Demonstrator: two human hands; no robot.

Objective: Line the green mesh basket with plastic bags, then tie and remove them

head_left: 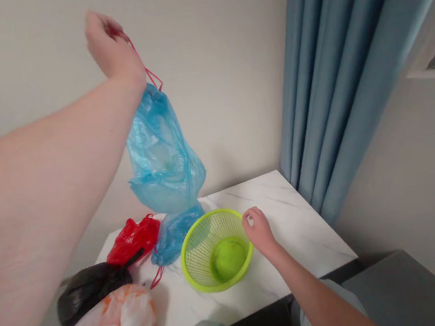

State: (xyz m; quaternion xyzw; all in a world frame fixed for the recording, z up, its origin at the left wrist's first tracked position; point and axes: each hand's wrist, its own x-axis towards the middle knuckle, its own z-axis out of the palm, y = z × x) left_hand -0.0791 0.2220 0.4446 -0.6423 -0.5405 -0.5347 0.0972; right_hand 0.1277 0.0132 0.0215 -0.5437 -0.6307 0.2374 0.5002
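Note:
My left hand is raised high at the upper left. Its fingers are closed on the red drawstring of a light-blue plastic bag, which hangs upright in the air with its contents blurred by the film. Beneath it stands a green plastic basket with a perforated wall; a round yellow-green thing shows at its bottom. At the basket's right rim, my right hand has its fingers curled in a pinch, and they appear to grip the edge.
Behind the basket's left side lies another blue bag with a red drawstring. A red bag, a black bag and a white-and-orange bag line the left of the marble-patterned table. A blue curtain hangs at the right.

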